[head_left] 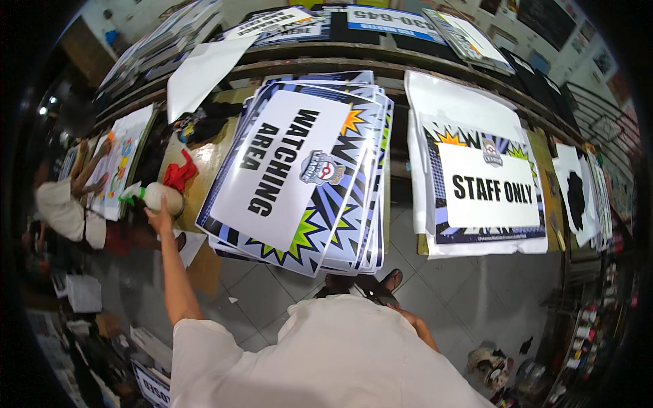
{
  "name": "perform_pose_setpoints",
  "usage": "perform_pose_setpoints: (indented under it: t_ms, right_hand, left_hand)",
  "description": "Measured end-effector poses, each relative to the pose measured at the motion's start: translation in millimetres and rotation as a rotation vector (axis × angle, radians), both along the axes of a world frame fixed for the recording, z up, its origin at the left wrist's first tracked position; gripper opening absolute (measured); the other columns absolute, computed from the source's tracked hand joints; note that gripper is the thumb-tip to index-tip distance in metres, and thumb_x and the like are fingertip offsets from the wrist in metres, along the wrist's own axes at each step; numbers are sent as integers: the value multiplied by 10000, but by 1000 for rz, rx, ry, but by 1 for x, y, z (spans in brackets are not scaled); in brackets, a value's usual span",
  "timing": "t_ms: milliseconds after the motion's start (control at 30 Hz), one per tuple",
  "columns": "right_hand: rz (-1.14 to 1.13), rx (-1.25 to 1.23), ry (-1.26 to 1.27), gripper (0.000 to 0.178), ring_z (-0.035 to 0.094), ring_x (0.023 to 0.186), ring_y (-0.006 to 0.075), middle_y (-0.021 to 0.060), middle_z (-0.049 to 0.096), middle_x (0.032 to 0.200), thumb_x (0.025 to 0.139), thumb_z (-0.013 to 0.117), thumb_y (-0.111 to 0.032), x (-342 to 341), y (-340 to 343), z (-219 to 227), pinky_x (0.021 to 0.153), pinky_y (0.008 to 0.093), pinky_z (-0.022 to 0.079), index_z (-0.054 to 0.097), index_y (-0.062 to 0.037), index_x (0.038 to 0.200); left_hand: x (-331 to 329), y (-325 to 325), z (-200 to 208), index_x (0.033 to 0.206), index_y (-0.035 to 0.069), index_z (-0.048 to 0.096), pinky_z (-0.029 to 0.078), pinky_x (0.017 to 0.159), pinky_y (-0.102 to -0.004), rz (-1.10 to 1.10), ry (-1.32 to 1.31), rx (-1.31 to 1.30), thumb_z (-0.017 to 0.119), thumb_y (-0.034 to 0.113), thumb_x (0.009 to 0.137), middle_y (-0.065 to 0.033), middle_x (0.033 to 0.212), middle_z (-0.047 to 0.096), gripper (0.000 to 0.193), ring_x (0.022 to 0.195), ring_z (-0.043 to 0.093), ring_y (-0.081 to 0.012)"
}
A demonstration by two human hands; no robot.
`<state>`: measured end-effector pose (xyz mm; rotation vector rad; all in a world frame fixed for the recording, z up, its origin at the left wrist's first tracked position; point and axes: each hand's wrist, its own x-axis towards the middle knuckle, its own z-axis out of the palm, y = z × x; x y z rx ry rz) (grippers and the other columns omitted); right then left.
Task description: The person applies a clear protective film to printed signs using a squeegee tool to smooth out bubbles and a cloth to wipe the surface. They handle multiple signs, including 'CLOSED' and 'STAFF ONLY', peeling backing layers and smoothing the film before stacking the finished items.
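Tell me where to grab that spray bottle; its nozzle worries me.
Grip the round white body of the spray bottle from the near side, probably, where the left hand touches it. It lies sideways, green nozzle pointing left, red cloth behind.

On the tabletop (204,170) lay two stacks of printed signs (299,177), one white spray bottle (158,197) and one red cloth (180,173) near its left edge.

Stacked starburst signs (299,177), bench centre.
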<state>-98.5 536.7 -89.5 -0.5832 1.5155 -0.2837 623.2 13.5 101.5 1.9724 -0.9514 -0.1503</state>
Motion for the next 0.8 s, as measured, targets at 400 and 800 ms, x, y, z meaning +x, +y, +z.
perform_pose_setpoints:
  t_ms: [400, 800]
  right_hand:
    - [568, -20, 635, 561, 699, 935, 373, 245, 716, 942, 883, 645, -543, -45, -44, 32, 852, 459, 519, 768, 1, 943]
    - [280, -562, 512, 451, 709, 716, 307, 156, 729, 758, 940, 670, -444, 50, -165, 212, 705, 415, 534, 755, -1, 924]
  left_hand:
    - [-186, 134, -5, 789, -29, 732, 492, 677, -310, -228, 30, -94, 768, 307, 933, -101, 796, 744, 367, 719, 628, -144]
    - [-318, 256, -29, 1494, 124, 380, 504, 816, -463, 178, 1176, 190, 706, 629, 884, -98, 1272, 541, 857, 1044, 593, -251]
